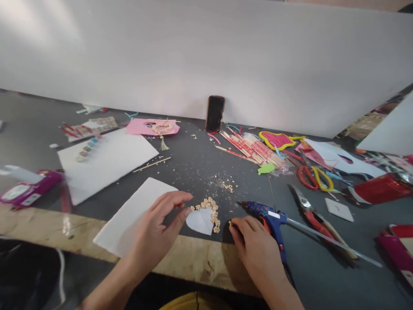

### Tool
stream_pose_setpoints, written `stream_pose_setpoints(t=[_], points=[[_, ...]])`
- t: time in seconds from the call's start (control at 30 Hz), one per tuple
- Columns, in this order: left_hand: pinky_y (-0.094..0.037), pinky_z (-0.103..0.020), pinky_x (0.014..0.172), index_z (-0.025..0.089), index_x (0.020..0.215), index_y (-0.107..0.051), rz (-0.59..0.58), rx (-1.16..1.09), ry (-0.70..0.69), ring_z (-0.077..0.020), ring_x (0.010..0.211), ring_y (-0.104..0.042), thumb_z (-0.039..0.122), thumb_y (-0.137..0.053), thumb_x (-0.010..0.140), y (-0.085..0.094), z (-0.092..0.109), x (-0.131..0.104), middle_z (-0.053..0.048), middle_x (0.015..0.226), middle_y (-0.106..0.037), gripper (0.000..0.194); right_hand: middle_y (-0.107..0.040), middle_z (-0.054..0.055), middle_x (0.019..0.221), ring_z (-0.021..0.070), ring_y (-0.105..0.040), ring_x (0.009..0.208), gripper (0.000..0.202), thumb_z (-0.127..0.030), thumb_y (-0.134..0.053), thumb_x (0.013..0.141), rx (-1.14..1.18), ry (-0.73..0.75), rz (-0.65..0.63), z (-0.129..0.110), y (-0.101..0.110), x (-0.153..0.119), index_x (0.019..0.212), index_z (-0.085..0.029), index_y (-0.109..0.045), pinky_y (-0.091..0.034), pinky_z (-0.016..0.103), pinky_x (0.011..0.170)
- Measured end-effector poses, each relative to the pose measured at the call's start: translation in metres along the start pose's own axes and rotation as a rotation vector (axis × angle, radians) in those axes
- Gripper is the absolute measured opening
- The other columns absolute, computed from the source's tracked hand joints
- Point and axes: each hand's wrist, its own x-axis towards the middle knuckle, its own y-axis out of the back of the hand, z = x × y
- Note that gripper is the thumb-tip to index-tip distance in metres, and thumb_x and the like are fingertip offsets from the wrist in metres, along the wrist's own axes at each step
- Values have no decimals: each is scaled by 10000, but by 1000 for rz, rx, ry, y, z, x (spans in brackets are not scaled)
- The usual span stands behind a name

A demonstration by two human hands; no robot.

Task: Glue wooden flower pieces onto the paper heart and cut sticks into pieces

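At the table's front edge lies a small white paper piece, folded or creased, with a curved row of small tan wooden pieces along its upper and right rim. My left hand hovers at its left side, thumb and forefinger apart, the thumb tip close to the leftmost pieces; nothing shows between them. To the right of the paper, my right hand pinches a small wooden piece between thumb and forefinger. A blue glue gun with a long clear glue stick rests just beyond that hand.
Loose wooden bits are scattered behind the paper. Pliers, scissors and a red can stand or lie right. A phone leans on the white wall. White sheets and a purple box are left.
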Motion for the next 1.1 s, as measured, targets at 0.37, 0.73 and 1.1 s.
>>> stream_pose_setpoints(t=[0.37, 0.73, 1.1], points=[[-443, -324, 878, 251, 933, -618, -93, 102, -46, -181, 995, -570, 231, -549, 837, 1, 5, 18, -16, 1041, -640, 120, -642, 99, 916, 236, -616, 831, 227, -217, -472, 872, -13, 5, -82, 6, -4, -3, 1035, -144, -612, -519, 381, 707], [-468, -328, 850, 237, 941, -624, -159, 72, -157, -183, 965, -594, 224, -503, 869, -10, 20, 26, -37, 1005, -672, 141, -651, 80, 967, 197, -637, 829, 259, -168, -414, 883, 92, 19, -54, -7, 3, 13, 1070, -176, -594, -517, 309, 709], [-469, -341, 872, 232, 981, -604, -151, 118, -137, -189, 989, -588, 213, -508, 860, 1, 4, 20, -40, 1031, -665, 156, -632, 45, 831, 168, -633, 727, 192, -161, -449, 871, -17, -6, -138, -14, -11, 33, 933, -198, -627, -467, 261, 630]])
